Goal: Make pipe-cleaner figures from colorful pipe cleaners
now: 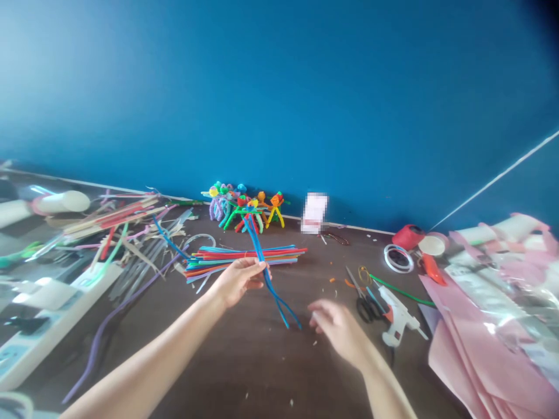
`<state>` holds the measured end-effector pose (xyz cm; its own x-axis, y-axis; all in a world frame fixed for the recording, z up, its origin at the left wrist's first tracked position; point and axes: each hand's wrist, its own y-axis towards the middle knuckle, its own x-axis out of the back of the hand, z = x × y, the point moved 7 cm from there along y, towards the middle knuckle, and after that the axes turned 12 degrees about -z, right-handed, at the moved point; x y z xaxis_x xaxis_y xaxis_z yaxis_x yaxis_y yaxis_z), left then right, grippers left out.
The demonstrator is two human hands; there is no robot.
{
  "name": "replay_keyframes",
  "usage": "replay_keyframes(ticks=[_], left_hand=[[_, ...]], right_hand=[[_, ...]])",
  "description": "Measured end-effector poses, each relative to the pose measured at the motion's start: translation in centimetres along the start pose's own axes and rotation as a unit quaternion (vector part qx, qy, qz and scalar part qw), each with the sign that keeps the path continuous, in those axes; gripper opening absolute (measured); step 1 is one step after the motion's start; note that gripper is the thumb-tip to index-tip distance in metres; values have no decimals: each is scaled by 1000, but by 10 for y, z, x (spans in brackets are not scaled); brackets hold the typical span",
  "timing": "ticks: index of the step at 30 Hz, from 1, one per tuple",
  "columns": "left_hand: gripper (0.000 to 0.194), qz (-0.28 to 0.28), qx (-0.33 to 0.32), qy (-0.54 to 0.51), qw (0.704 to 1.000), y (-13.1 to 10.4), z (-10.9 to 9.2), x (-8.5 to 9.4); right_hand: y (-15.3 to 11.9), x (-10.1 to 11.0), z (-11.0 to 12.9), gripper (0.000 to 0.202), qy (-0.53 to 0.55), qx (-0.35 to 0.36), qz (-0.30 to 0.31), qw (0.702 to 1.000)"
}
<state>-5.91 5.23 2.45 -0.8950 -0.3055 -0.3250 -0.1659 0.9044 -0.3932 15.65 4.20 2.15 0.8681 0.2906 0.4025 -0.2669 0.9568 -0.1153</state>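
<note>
My left hand (243, 278) pinches a few blue pipe cleaners (257, 244) near their middle. Their lower ends spread apart above the dark table (236, 361), while the upper ends reach toward small figures. To the right of those lower ends is my right hand (334, 326), slightly blurred, its fingers loosely bent and apart with nothing visible in them. Behind my left hand lies a bundle of multicoloured pipe cleaners (209, 256). Several colourful pipe-cleaner figures (276, 208) stand by the wall.
Scissors (364, 305) and a white glue gun (399, 317) lie right of my right hand. Pink sheets (471, 337) cover the right side. On the left are a white power strip (56, 326) and a heap of sticks and strips (113, 221). A blue wall (279, 99) stands behind.
</note>
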Motion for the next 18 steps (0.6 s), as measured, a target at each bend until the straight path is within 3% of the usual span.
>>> replay_keyframes(ticks=[2, 3, 8, 14, 18], left_hand=[[22, 39, -4, 31, 999, -9, 0, -14], [23, 45, -12, 44, 998, -13, 0, -20], [23, 33, -65, 115, 991, -17, 0, -36], [23, 20, -100, 152, 983, -20, 0, -37], [23, 58, -113, 132, 983, -24, 4, -41]], right_hand=[[9, 11, 13, 28, 9, 15, -70, 997], [13, 9, 20, 28, 25, 19, -74, 997], [18, -35, 50, 19, 95, 50, -34, 994], [20, -54, 44, 17, 153, 4, -82, 985], [20, -53, 41, 21, 203, -15, -85, 975]])
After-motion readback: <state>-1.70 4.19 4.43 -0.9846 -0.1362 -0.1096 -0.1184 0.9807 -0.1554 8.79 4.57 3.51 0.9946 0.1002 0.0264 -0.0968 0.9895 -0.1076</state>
